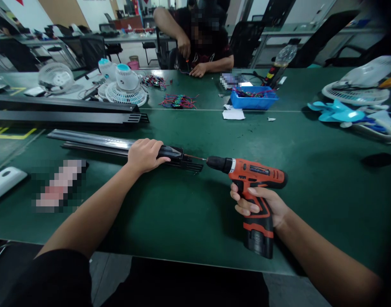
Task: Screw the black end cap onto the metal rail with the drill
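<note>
The left hand (146, 154) is clamping the black rail (119, 147); the right hand (259, 204) is gripping the drill (253, 175), bit touching the rail's right end, so fastening looks underway, unfinished

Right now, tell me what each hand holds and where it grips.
Right hand grips the cordless drill by its handle. Left hand clamps the black rail near its end.

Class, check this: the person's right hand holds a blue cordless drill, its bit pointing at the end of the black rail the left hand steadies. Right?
Not quite. The head view shows the cordless drill is orange and black, not blue. The right hand does hold it, bit toward the black rail under the left hand.
</note>
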A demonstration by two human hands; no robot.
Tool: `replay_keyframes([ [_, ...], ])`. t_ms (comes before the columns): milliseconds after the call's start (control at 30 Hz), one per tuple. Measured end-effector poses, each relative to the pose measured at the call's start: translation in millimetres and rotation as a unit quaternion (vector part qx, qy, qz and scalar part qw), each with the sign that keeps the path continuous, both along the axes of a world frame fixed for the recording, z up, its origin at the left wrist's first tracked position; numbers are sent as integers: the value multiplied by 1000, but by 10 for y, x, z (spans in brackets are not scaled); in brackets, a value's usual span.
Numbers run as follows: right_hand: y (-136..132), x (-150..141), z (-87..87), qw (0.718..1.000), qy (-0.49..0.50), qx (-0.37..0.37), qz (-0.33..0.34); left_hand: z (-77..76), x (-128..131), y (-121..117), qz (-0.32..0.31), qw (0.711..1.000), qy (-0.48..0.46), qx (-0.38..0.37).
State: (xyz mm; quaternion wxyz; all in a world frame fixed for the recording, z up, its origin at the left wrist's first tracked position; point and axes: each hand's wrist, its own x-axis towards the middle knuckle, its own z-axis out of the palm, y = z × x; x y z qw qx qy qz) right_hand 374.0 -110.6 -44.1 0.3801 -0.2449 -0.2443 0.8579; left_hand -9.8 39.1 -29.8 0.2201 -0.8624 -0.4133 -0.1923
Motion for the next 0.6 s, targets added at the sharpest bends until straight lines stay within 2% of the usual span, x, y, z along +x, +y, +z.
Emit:
replay_keyframes([
  [400,22,2,19,1000,-10,7,1,1,1,-13,-2,999,-34,-28],
  [600,3,-27,75,999,-17,-26,-38,-2,7,-19,3,999,-43,-32],
])
